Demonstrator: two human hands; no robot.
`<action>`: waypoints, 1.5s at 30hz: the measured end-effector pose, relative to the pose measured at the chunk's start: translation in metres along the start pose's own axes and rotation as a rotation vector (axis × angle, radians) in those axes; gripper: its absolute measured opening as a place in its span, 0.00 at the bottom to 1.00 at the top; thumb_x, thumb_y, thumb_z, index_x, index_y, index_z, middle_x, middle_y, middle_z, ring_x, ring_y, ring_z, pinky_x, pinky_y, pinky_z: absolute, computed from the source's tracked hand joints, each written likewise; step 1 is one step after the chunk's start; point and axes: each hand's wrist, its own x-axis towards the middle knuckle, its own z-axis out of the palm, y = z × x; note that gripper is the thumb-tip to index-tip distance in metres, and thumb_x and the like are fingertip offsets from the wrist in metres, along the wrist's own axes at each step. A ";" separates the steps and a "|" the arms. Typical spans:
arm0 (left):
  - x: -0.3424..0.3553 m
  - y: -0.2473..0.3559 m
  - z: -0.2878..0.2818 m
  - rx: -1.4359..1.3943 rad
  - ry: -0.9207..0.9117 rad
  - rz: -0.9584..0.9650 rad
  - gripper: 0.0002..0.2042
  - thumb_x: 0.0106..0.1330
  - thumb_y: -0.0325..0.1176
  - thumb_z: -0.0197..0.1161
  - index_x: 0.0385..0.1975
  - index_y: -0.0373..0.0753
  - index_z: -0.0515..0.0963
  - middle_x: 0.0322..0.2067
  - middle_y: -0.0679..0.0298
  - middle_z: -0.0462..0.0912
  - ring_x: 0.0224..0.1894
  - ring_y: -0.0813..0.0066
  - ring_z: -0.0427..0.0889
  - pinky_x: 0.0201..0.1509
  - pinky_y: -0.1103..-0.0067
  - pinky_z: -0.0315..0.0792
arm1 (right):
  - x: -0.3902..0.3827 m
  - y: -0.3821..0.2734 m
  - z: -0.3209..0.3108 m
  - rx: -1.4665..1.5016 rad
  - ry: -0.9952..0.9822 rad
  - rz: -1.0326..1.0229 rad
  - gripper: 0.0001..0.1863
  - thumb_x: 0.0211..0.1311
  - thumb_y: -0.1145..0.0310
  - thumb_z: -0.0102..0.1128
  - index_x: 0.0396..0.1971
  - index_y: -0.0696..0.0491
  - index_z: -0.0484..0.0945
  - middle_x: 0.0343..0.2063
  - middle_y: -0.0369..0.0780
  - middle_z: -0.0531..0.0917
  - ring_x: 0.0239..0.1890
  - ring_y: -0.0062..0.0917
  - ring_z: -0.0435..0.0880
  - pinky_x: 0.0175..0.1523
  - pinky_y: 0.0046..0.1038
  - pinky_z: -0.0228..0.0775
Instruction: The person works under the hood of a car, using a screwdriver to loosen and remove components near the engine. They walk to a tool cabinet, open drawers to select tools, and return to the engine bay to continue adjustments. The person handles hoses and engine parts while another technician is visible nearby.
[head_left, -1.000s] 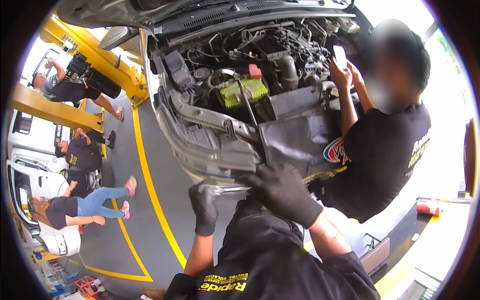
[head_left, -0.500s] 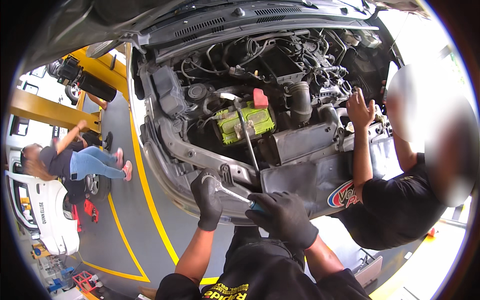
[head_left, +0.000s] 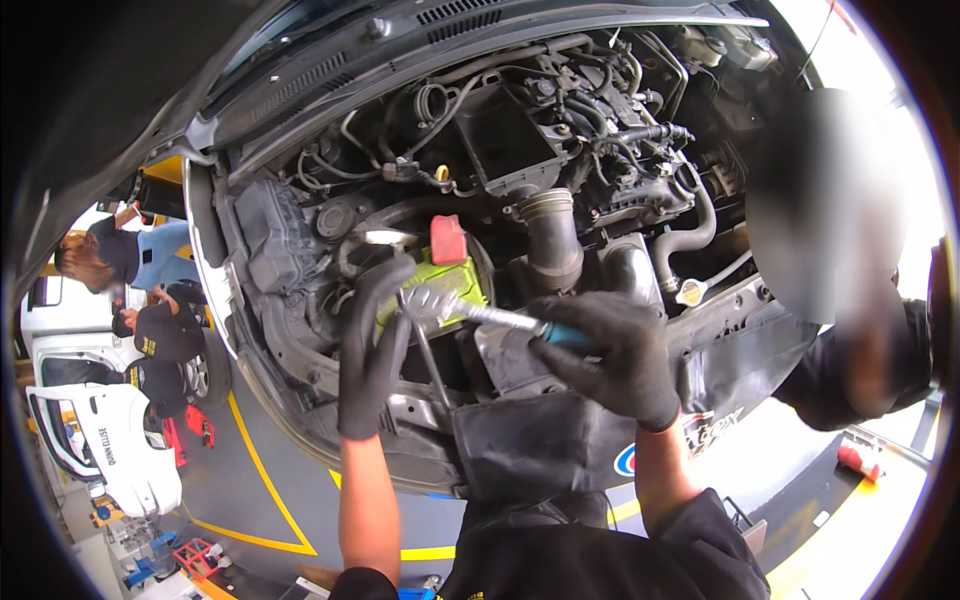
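Observation:
My right hand [head_left: 605,350], in a black glove, is closed around the blue handle of a ratchet wrench [head_left: 500,317]. The wrench points left, its silver head over the battery. Beside that head is my left hand [head_left: 372,345], also gloved in black, its fingers stretched upward and loosely apart. Whether it touches the head I cannot tell. Behind both sits the yellow-green car battery [head_left: 462,280], partly covered by the hand and wrench. A red terminal cover [head_left: 447,240] tops it. A metal hold-down bar [head_left: 430,355] slants down in front of the battery.
The open engine bay holds a black airbox [head_left: 505,135], a ribbed intake duct [head_left: 552,240] and a fuse box [head_left: 272,235]. A dark fender cover [head_left: 560,440] drapes the front edge. A co-worker [head_left: 855,350] leans in at right. Other people stand by a white car [head_left: 110,450] at left.
Both hands and the ratchet have moved forward from the front edge to over the battery. My left hand has opened from around the ratchet head. The co-worker's raised hand is gone from view.

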 end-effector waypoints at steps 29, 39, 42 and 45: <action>0.385 -0.128 0.183 0.017 -0.123 0.411 0.33 0.80 0.45 0.67 0.76 0.29 0.69 0.74 0.43 0.74 0.79 0.56 0.69 0.82 0.64 0.61 | 0.109 0.196 -0.088 -0.083 0.565 0.456 0.20 0.68 0.54 0.76 0.53 0.50 0.93 0.37 0.41 0.95 0.37 0.20 0.92 0.46 0.26 0.81; 0.303 -0.144 0.146 -0.091 -0.174 0.182 0.26 0.85 0.45 0.63 0.72 0.34 0.72 0.60 0.60 0.83 0.63 0.75 0.79 0.70 0.76 0.72 | 0.115 0.192 -0.082 -0.048 0.513 0.362 0.17 0.69 0.65 0.75 0.53 0.57 0.91 0.35 0.42 0.95 0.36 0.15 0.90 0.46 0.23 0.81; 0.292 -0.152 0.144 0.186 -0.200 0.266 0.23 0.85 0.43 0.62 0.69 0.33 0.73 0.61 0.59 0.83 0.64 0.74 0.79 0.70 0.76 0.71 | 0.124 0.180 -0.083 -0.100 0.421 0.335 0.17 0.69 0.62 0.74 0.52 0.55 0.92 0.36 0.43 0.95 0.36 0.18 0.93 0.44 0.26 0.82; 0.293 -0.146 0.143 0.262 -0.133 0.278 0.20 0.85 0.41 0.62 0.67 0.33 0.75 0.60 0.57 0.84 0.62 0.73 0.80 0.69 0.76 0.72 | 0.129 0.172 -0.082 -0.257 0.337 0.331 0.18 0.71 0.60 0.74 0.55 0.51 0.92 0.41 0.44 0.95 0.40 0.19 0.94 0.47 0.26 0.82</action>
